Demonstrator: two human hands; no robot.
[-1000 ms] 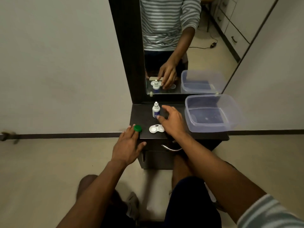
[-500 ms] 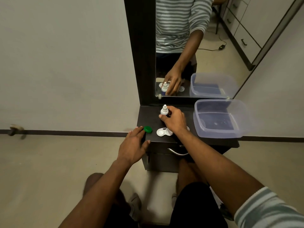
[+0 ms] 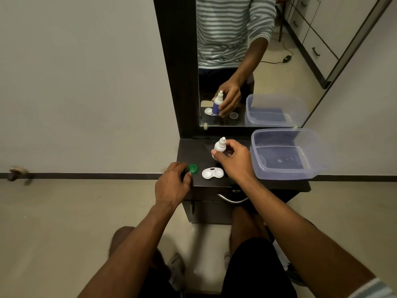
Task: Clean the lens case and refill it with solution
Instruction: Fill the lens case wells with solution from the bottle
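A white lens case point(image 3: 212, 173) with both wells uncovered lies near the front of a small dark cabinet top point(image 3: 202, 151). Behind it, my right hand point(image 3: 234, 161) grips a small white solution bottle point(image 3: 220, 145) with a nozzle tip, lifted slightly off the top. A green cap point(image 3: 193, 169) lies at the front left corner. My left hand point(image 3: 173, 186) rests at that corner with its curled fingers touching the green cap.
A clear plastic tub point(image 3: 285, 154) holding a little water stands on the right of the cabinet top. A mirror point(image 3: 247, 61) in a dark frame rises behind. A drawer handle point(image 3: 232, 198) sits below the front edge. Bare floor lies to the left.
My right hand reached from above the lens case to the bottle, closed round it and raised it. My left hand stayed by the green cap, fingers curling onto it.
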